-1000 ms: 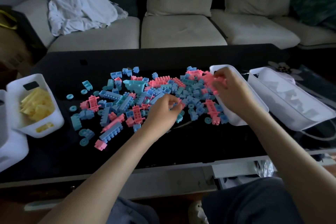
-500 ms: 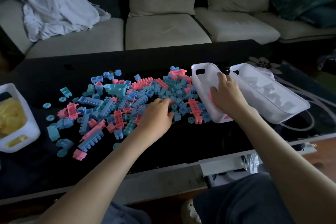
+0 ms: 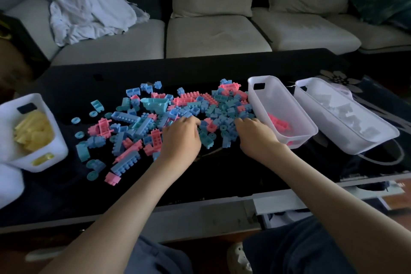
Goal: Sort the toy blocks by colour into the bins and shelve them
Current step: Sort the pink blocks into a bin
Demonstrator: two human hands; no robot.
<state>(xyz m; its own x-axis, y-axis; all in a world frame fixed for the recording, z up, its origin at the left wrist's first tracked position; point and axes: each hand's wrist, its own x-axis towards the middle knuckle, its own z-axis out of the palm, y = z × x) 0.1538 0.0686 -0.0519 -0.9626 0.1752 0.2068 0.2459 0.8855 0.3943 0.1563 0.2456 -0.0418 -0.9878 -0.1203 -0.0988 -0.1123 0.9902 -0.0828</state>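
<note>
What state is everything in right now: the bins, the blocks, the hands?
Loose blocks: pink and blue, mixed on the table.
Pink-block bin: upright, few blocks inside.
White-block bin: upright, partly filled.
Yellow-block bin: upright, partly filled.
Left hand: fingers on the pile, grip unclear.
Right hand: fingers on the pile, grip unclear.

Black table (image 3: 222,176) held a pink-and-blue block pile (image 3: 178,109) at center, yellow-block bin (image 3: 59,151) at 9 o'clock, pink-block bin (image 3: 262,95) and far bin (image 3: 378,140) at 3 o'clock.
</note>
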